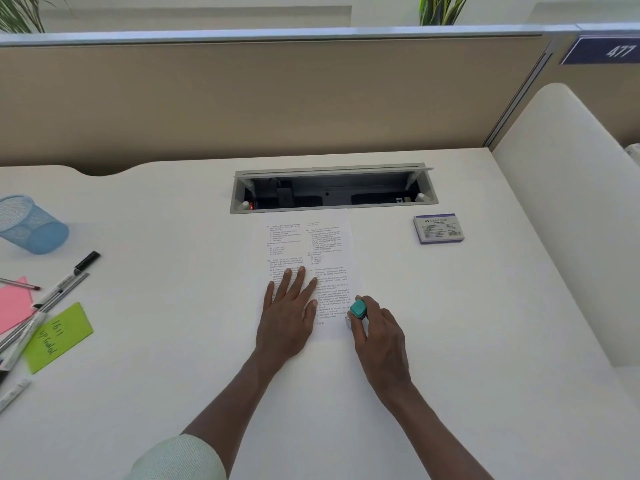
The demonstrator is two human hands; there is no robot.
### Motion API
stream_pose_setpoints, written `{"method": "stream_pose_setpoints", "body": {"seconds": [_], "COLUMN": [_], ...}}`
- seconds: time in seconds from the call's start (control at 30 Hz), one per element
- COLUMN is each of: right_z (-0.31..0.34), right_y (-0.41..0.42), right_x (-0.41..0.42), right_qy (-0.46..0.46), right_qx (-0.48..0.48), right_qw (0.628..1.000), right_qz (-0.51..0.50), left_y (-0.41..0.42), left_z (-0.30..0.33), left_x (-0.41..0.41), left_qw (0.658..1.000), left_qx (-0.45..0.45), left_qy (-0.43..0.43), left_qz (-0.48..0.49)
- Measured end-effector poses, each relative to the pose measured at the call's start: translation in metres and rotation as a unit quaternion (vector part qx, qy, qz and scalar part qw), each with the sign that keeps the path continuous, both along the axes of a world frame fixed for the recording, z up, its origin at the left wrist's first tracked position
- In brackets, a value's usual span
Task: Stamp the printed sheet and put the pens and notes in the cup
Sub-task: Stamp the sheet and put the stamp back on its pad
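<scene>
A printed sheet (311,244) lies on the white desk (485,323), just in front of the cable hatch. My left hand (287,313) rests flat on its lower left part, fingers spread. My right hand (379,337) grips a small teal-topped stamp (357,309) at the sheet's lower right corner. A blue mesh cup (31,225) stands tilted at the far left. Several pens (59,289) lie scattered near it, with a pink note (12,304) and a green note (57,337) with handwriting.
A purple and white ink pad box (438,227) sits at the right of the sheet. An open cable hatch (332,192) is sunk into the desk behind it. A beige partition (277,98) closes the back. A white chair back (568,220) stands at the right.
</scene>
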State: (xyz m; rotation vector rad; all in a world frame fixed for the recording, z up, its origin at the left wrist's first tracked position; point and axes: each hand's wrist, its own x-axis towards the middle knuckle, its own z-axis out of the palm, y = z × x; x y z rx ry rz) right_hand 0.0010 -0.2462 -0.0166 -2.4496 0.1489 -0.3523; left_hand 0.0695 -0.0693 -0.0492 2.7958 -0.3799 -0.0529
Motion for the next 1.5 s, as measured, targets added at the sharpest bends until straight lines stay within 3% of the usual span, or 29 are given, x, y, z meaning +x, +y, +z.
{"method": "stream_pose_setpoints", "body": {"seconds": [0.77,0.87,0.97,1.07,1.2,1.37,1.5], "right_z": [-0.010,-0.005,0.010,0.033,0.063,0.071,0.070], "right_y": [-0.003,-0.001,-0.002,-0.016,-0.053,-0.104,-0.130], "right_x": [0.002,0.003,0.010,0.024,0.061,0.099,0.121], "right_qy": [-0.040,-0.011,0.029,-0.026,-0.086,-0.062,-0.053], "right_qx": [-0.040,-0.021,0.114,0.218,0.233,0.113,0.136], "right_qw": [0.998,1.000,0.992,0.969,0.953,0.970,0.966], "right_qz": [0.016,0.018,-0.036,-0.117,-0.173,-0.207,-0.214], "left_y": [0.001,0.001,0.000,0.000,0.000,0.000,0.000], "left_z": [-0.003,-0.003,-0.001,-0.001,0.000,-0.002,-0.004], "left_x": [0.000,0.000,0.001,-0.001,-0.002,-0.002,-0.002], "left_qw": [1.000,1.000,1.000,1.000,1.000,1.000,1.000], "left_qx": [-0.012,-0.010,-0.010,-0.023,-0.021,-0.025,-0.025], "left_qy": [-0.003,-0.004,-0.003,0.000,0.002,0.000,-0.009], "left_qz": [0.003,0.004,0.004,0.008,0.008,0.008,0.010]}}
